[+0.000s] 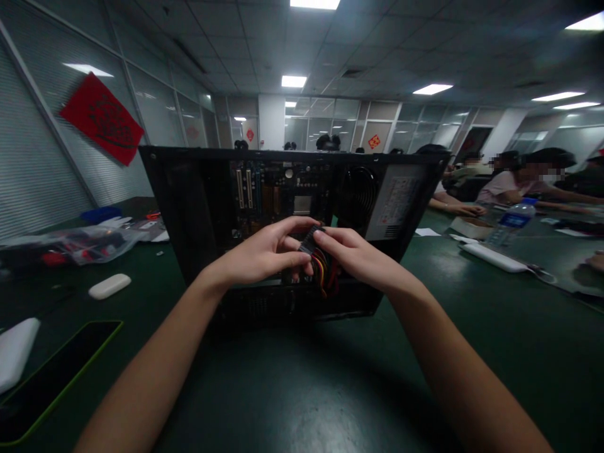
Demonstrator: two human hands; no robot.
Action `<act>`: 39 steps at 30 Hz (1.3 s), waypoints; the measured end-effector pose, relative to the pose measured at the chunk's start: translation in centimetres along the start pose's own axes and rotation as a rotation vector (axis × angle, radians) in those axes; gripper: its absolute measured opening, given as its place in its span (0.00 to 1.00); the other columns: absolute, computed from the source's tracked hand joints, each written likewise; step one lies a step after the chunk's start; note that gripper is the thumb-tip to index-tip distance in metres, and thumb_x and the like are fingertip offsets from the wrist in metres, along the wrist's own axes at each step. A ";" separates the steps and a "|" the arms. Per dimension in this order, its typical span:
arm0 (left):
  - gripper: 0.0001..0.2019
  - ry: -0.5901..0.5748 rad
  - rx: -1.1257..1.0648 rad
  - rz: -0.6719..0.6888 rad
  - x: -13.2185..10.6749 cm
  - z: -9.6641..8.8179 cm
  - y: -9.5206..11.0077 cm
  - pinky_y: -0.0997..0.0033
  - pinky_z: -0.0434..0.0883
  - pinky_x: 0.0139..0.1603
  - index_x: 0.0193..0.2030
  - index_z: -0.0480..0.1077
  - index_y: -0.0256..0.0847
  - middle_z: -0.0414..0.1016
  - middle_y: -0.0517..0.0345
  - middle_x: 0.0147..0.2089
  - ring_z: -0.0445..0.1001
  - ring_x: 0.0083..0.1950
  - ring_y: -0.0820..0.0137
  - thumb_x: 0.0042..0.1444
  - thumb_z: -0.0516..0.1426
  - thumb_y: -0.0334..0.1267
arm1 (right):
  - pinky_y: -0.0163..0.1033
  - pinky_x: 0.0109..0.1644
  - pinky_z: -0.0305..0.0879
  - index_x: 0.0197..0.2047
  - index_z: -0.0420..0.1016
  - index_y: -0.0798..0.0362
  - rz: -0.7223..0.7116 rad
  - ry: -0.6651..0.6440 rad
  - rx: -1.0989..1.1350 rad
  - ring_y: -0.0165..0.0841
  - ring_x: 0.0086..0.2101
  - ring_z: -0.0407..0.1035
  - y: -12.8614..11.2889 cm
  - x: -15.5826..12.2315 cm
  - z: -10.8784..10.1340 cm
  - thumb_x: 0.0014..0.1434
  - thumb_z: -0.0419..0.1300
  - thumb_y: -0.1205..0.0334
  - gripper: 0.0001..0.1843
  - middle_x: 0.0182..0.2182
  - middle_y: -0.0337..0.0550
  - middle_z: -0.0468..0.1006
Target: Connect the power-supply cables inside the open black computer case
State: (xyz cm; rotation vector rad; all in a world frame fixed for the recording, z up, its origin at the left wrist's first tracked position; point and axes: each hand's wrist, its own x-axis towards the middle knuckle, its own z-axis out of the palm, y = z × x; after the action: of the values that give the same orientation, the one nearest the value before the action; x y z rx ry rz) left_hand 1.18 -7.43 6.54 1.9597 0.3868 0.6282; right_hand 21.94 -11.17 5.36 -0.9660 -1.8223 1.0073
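Between my hands is a black multi-pin power connector (310, 240), with a bundle of red, yellow and black wires (323, 272) hanging below it. My left hand (264, 251) is closed on the connector's left side, thumb at its lower edge. My right hand (346, 248) pinches it at the upper right. Both are in front of an open black computer case (184, 189) that stands on the table. Inside the case are a motherboard (278, 182) with white slots, and at the right a power supply (395, 198) with a label and a round fan grille.
On the green table (292, 390) at left lie a phone (61, 377), a white oval case (109, 286) and a plastic bag (70, 245). At right are a water bottle (512, 223), a white power strip (493, 257) and an open box (472, 228). Several people sit beyond.
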 end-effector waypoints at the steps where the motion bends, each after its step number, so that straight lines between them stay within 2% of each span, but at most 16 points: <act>1: 0.31 0.004 0.021 0.004 0.0 0.0 -0.1 0.71 0.74 0.35 0.69 0.54 0.36 0.78 0.53 0.36 0.77 0.35 0.69 0.62 0.60 0.36 | 0.34 0.34 0.67 0.39 0.75 0.56 -0.009 -0.009 0.003 0.30 0.30 0.70 0.1 0.0 0.0 0.63 0.58 0.40 0.24 0.30 0.40 0.77; 6: 0.29 0.092 0.204 0.076 0.1 0.5 -0.2 0.71 0.72 0.36 0.68 0.57 0.39 0.76 0.57 0.37 0.74 0.34 0.72 0.62 0.60 0.37 | 0.36 0.42 0.69 0.45 0.76 0.55 -0.062 -0.078 0.074 0.33 0.38 0.72 0.1 0.0 -0.3 0.62 0.61 0.44 0.22 0.37 0.42 0.79; 12: 0.27 0.148 0.427 0.157 0.2 0.9 0.1 0.68 0.71 0.42 0.65 0.61 0.39 0.77 0.58 0.38 0.76 0.38 0.68 0.61 0.61 0.41 | 0.36 0.44 0.68 0.48 0.76 0.55 -0.083 -0.113 0.042 0.33 0.41 0.72 -0.2 -0.2 -0.7 0.61 0.64 0.49 0.20 0.42 0.42 0.79; 19: 0.25 0.085 0.492 0.139 0.2 0.7 0.3 0.69 0.71 0.41 0.63 0.63 0.38 0.78 0.55 0.42 0.77 0.40 0.67 0.60 0.61 0.40 | 0.36 0.44 0.69 0.50 0.75 0.56 -0.019 -0.164 0.020 0.33 0.39 0.72 0.1 -0.3 -0.9 0.61 0.64 0.47 0.22 0.41 0.42 0.79; 23: 0.26 0.108 0.583 0.179 0.2 0.4 0.3 0.69 0.71 0.43 0.63 0.64 0.38 0.79 0.55 0.42 0.77 0.40 0.67 0.60 0.61 0.41 | 0.36 0.44 0.69 0.51 0.75 0.56 -0.021 -0.184 0.037 0.32 0.39 0.71 0.2 -0.4 -1.2 0.60 0.64 0.46 0.24 0.40 0.42 0.78; 27: 0.27 0.138 0.703 0.207 0.0 0.0 0.4 0.70 0.70 0.43 0.64 0.64 0.38 0.79 0.55 0.41 0.77 0.40 0.66 0.61 0.61 0.43 | 0.35 0.39 0.67 0.47 0.75 0.57 0.030 -0.253 0.080 0.30 0.35 0.70 0.3 -0.5 -1.6 0.57 0.66 0.44 0.25 0.36 0.40 0.77; 31: 0.27 0.161 0.776 0.236 -0.1 -0.3 0.3 0.70 0.70 0.42 0.65 0.64 0.38 0.79 0.55 0.40 0.77 0.39 0.67 0.62 0.60 0.43 | 0.32 0.35 0.65 0.43 0.75 0.57 0.049 -0.218 0.085 0.27 0.30 0.68 -0.1 -0.5 -1.5 0.56 0.67 0.45 0.23 0.31 0.37 0.75; 39: 0.27 0.201 0.846 0.259 0.0 -0.5 -0.1 0.71 0.68 0.41 0.65 0.65 0.39 0.79 0.55 0.40 0.77 0.38 0.67 0.61 0.61 0.44 | 0.32 0.34 0.67 0.42 0.75 0.57 0.077 -0.164 0.099 0.28 0.30 0.70 -0.4 -0.5 -1.3 0.57 0.67 0.48 0.20 0.31 0.38 0.76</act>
State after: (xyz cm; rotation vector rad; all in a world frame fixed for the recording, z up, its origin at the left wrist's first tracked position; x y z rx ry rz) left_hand 0.85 -7.00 6.60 2.7901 0.5925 0.9310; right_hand 23.18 -11.40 6.04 -0.9219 -1.8606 1.2440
